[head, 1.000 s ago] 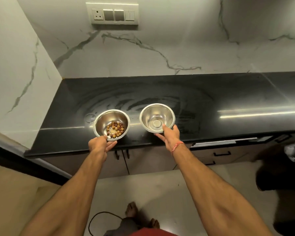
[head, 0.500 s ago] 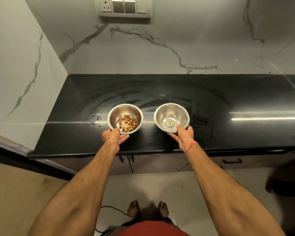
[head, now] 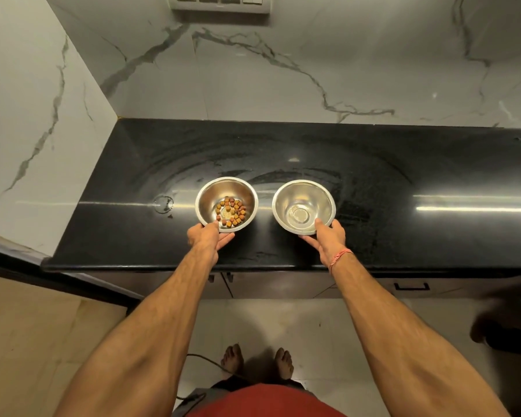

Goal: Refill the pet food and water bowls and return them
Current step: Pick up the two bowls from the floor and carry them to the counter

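Two steel bowls are over the black countertop (head: pixel 283 152). The left bowl (head: pixel 211 194) holds a small layer of brown and orange kibble (head: pixel 231 212). My left hand (head: pixel 206 239) grips its near rim, thumb over the edge and fingers under. The right bowl (head: pixel 301 197) looks to hold clear water or nothing; I cannot tell which. Its near rim is pinched by my right hand (head: pixel 327 239), thumb inside the bowl. A red thread circles that wrist. Both bowls are low over or on the counter, near its front edge.
White marble walls close the counter at the back and left. A switch panel (head: pixel 220 3) hangs on the back wall. A round water mark (head: pixel 163 203) lies left of the bowls. Dark cabinets (head: pixel 283 284) stand below. A cable (head: pixel 205 359) lies on the floor by my bare feet.
Both bowls have moved forward from the counter's front edge to further in over it, still held. The camera tilted down and closer.
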